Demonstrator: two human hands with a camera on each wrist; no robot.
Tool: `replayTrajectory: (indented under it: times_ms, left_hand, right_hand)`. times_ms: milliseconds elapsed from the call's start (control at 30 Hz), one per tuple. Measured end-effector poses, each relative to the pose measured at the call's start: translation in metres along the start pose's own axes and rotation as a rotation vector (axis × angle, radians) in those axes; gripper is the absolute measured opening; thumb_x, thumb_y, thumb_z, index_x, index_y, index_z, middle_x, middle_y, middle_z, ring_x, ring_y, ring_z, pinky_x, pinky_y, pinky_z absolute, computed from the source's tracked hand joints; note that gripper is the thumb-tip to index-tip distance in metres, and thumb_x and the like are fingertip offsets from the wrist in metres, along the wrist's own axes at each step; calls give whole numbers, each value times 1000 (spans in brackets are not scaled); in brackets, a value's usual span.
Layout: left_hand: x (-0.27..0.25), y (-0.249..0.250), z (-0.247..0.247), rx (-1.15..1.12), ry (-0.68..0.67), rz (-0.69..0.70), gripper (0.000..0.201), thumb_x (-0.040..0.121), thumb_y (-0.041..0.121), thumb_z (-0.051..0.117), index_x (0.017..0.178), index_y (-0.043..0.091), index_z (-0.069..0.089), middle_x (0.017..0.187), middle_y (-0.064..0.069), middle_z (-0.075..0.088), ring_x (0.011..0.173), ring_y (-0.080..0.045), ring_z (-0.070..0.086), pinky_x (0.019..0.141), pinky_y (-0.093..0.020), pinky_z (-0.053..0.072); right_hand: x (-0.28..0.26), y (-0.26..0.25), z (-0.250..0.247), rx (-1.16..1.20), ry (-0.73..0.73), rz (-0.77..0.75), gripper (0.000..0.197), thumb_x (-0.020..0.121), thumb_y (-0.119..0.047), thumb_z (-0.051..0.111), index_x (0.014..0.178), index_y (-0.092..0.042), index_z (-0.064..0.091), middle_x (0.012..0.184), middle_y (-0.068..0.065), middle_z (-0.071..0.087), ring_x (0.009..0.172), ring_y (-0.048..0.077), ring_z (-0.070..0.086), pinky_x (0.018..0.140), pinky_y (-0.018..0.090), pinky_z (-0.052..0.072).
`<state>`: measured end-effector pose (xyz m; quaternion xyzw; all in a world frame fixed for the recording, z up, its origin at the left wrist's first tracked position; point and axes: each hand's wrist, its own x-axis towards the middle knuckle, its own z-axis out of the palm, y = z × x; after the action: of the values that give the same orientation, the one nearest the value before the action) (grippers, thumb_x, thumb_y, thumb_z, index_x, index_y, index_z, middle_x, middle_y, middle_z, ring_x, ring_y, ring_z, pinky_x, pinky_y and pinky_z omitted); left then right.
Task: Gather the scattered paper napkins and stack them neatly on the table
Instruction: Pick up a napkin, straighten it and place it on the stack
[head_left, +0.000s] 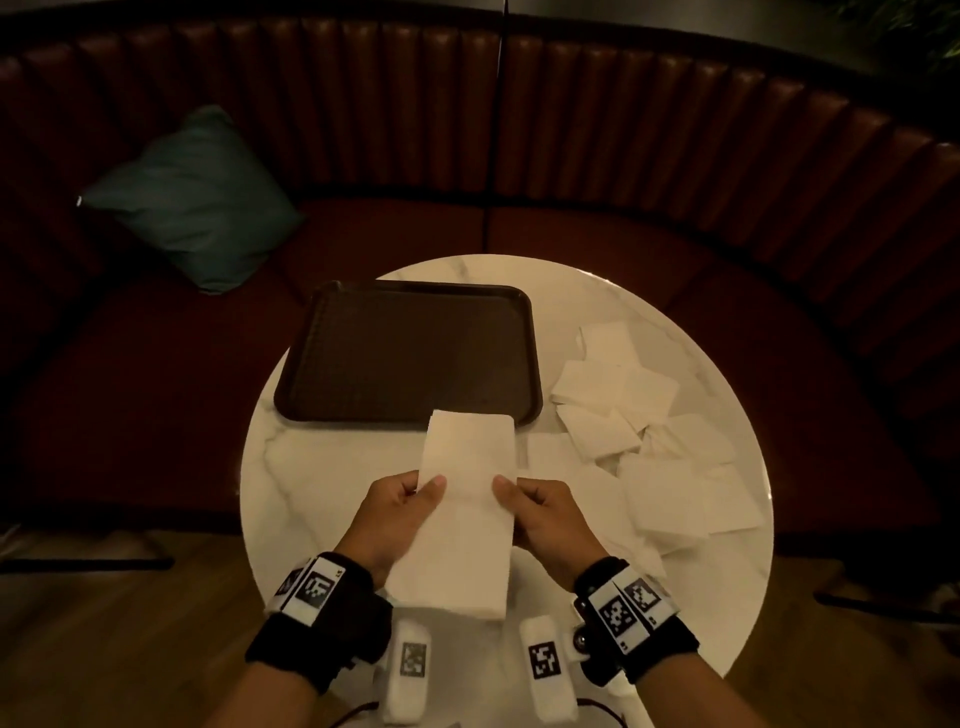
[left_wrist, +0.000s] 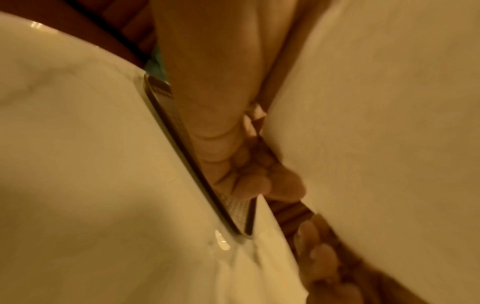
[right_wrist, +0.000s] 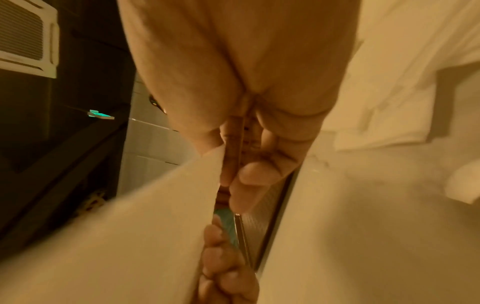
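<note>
Head view shows us holding one paper napkin (head_left: 465, 499) up over the near part of the round marble table (head_left: 322, 467), its far edge reaching toward the brown tray (head_left: 405, 353). Our left hand (head_left: 395, 514) pinches the napkin's left edge, thumb on top and fingers curled beneath; our right hand (head_left: 540, 514) pinches the right edge the same way. From the left wrist view we see the fingers (left_wrist: 272, 181) tucked under the sheet, and the right wrist view shows its fingers (right_wrist: 249, 174) likewise below the paper.

The rest of the scattered napkins (head_left: 654, 431) lie overlapping on the right side of the table, just beside the tray, with no neat stack formed yet that we can see. A teal cushion (head_left: 197, 202) sits on the dark red banquette (head_left: 675, 156) beyond.

We judge the napkin to be very light, soft and limp: it sags where unsupported, creases easily and could tear if tugged. Holding it at two opposite edges keeps it flat, and a gentle pinch is enough. For the loose ones, we would lift each by a free edge or corner, since pressing down flat may drag the neighbours along and skew them.
</note>
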<state>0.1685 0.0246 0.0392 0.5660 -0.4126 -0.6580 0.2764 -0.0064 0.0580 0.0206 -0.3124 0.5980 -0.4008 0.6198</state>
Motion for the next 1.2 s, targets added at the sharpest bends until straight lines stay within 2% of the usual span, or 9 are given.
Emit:
replayTrajectory:
  times_ms: [233,333,433,600,700,767,900,1067,1200]
  left_hand:
    - [7,-26,-42,382,32,78,30,82,35,66,77,5,65,73,-18,69,68,-28,63,71,-41,53]
    - [13,-39,-61,244,313,55,28,89,26,61,67,10,55,72,-10,60,72,-27,59,71,-36,49]
    - [15,-46,-62,52,492,-27,11,93,20,55,84,14,58,93,-14,67,89,-34,64,85,-45,52]
    - [5,-52,-64,-350,387,-144,16,89,0,56,91,16,58,104,-16,65,85,-27,62,79,-42,51]
    - [7,-44,-104,-317,377,-133,31,80,15,70,106,21,55,114,-20,63,92,-28,61,87,-46,47]
    - [11,-32,-118,-206,152,-182,52,74,27,74,121,30,51,110,-9,62,100,-25,62,90,-45,50]
    - [13,-10,-102,-66,-111,-202,12,76,17,70,86,10,73,81,-11,72,71,-20,68,63,-28,56]
    - [20,-22,-102,-326,-118,-322,68,87,67,32,113,13,63,110,-24,67,102,-37,61,89,-48,47]
    - [28,-30,-97,163,-16,-134,23,85,15,65,100,-3,67,87,-22,70,77,-28,63,69,-34,50]
  right_hand:
    - [33,11,29,-10,69,0,12,82,-22,73,88,-12,70,89,10,74,85,30,71,80,45,58]
    - [43,9,41,23,46,107,17,86,-29,68,86,-13,66,76,7,70,67,24,64,59,28,53]
    - [42,23,60,-134,-190,257,40,76,-44,75,97,-10,69,90,8,74,80,24,69,68,31,55]
    - [51,21,55,-292,-73,92,12,86,-21,68,81,-10,70,80,11,69,70,20,62,62,30,50]
    - [57,-5,31,-720,-331,-45,15,84,-33,69,74,-24,74,70,11,68,63,16,58,60,33,48]
    - [58,-23,28,-875,-438,-87,17,83,-37,70,85,-21,77,78,4,72,70,10,60,71,31,51]
    - [64,-39,23,-762,-360,-64,25,80,-31,75,99,-15,74,57,-11,66,51,-3,53,53,12,42]
    - [65,-18,10,-798,-275,-11,15,72,-36,81,79,-25,72,54,-20,62,55,-6,54,58,10,39]
    - [70,-6,11,-810,-210,-39,11,72,-36,80,75,-30,71,70,-17,65,70,0,56,68,17,42]
